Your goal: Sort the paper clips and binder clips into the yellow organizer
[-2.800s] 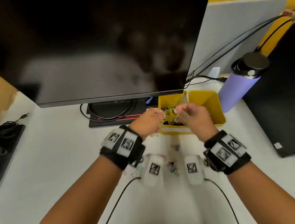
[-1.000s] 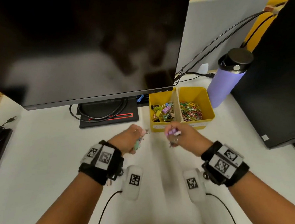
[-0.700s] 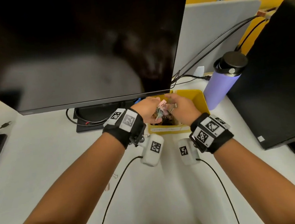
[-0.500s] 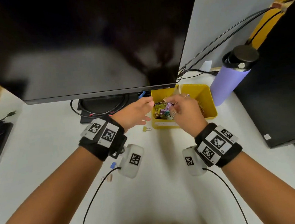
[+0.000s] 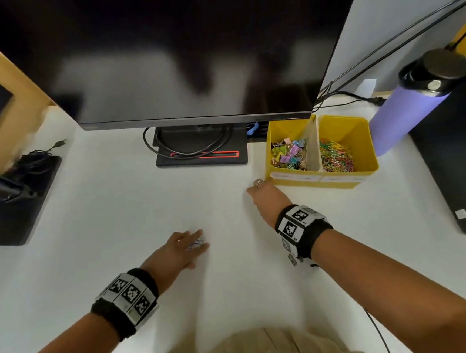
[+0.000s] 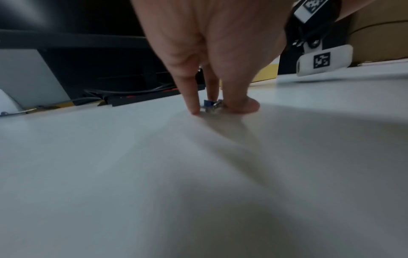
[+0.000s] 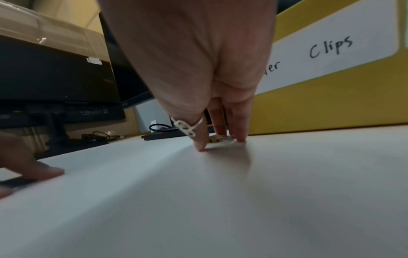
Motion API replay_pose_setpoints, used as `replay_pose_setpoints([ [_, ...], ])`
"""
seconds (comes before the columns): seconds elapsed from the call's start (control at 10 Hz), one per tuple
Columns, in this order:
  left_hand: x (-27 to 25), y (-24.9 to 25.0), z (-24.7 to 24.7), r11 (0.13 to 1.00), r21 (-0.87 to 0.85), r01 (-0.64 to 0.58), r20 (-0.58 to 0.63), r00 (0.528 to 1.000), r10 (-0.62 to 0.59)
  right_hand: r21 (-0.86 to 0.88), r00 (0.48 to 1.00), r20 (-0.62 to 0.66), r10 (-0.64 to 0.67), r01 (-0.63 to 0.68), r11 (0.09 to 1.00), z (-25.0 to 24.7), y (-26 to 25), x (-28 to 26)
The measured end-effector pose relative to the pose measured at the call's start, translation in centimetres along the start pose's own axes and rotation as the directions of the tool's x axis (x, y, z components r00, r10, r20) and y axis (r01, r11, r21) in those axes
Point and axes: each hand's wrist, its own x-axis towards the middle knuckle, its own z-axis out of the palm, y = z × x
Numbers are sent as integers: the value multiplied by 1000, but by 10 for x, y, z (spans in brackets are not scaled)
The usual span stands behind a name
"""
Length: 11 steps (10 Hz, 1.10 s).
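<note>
The yellow organizer (image 5: 366, 164) stands right of the monitor base. Its left compartment holds binder clips (image 5: 289, 154) and its right compartment holds paper clips (image 5: 336, 157). My left hand (image 5: 201, 241) is down on the white desk, where its finger and thumb pinch a small blue binder clip (image 6: 209, 104). My right hand (image 5: 256, 187) sits at the organizer's front left corner. Its fingertips (image 7: 199, 146) touch the desk and close round a small yellow binder clip (image 7: 217, 138), which the hand hides in the head view.
A black monitor (image 5: 176, 51) overhangs the desk, its base (image 5: 200, 151) left of the organizer. A purple bottle (image 5: 406, 110) and a dark panel (image 5: 461, 156) stand to the right. A black stand with cables (image 5: 17, 200) is at the far left.
Both hands have left the organizer's binder-clip compartment and dropped to the desk. The left went back and left to the blue clip, the right to the yellow clip by the organizer's corner.
</note>
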Motion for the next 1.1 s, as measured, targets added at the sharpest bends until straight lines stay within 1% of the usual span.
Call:
replay_pose_setpoints([
  [0.1, 4, 6, 1, 985, -170, 31, -168, 984, -60, 18, 998, -54, 24, -23, 1000, 3, 1, -8],
  [0.2, 8, 15, -8, 961, -276, 32, -155, 985, -77, 136, 998, -55, 33, -25, 990, 8, 2, -18],
  [0.3, 7, 23, -16, 926, -335, 177, -93, 971, -219, 372, 999, -4, 54, -49, 927, 14, 4, -31],
  [0.4, 9, 43, -27, 951, -213, 225, 98, 973, -208, 419, 994, 106, 23, -65, 906, 11, 11, -48],
  [0.5, 30, 62, -39, 883, -347, 315, 15, 944, -331, 402, 949, 313, -35, -98, 911, -9, 20, -61],
  [0.6, 62, 87, -79, 847, -496, 191, 38, 979, -198, 478, 951, 307, 29, -180, 860, -44, 37, -69],
  [0.7, 85, 122, -138, 745, -667, 7, -108, 988, -106, 489, 987, 14, 158, -145, 860, -81, 56, -70],
  [0.8, 109, 152, -183, 660, -750, -46, -172, 977, -127, 486, 894, -273, 357, -192, 853, -104, 70, -57],
  [0.9, 124, 161, -202, 717, -697, 21, -153, 972, -177, 445, 865, -310, 396, -236, 864, -102, 83, -52],
  [1.0, 109, 153, -205, 739, -673, -13, -119, 989, -90, 497, 874, -272, 403, -231, 836, -104, 92, -79],
  [1.1, 64, 135, -179, 792, -604, -93, -34, 995, 91, 508, 912, -223, 343, -192, 840, -101, 102, -129],
])
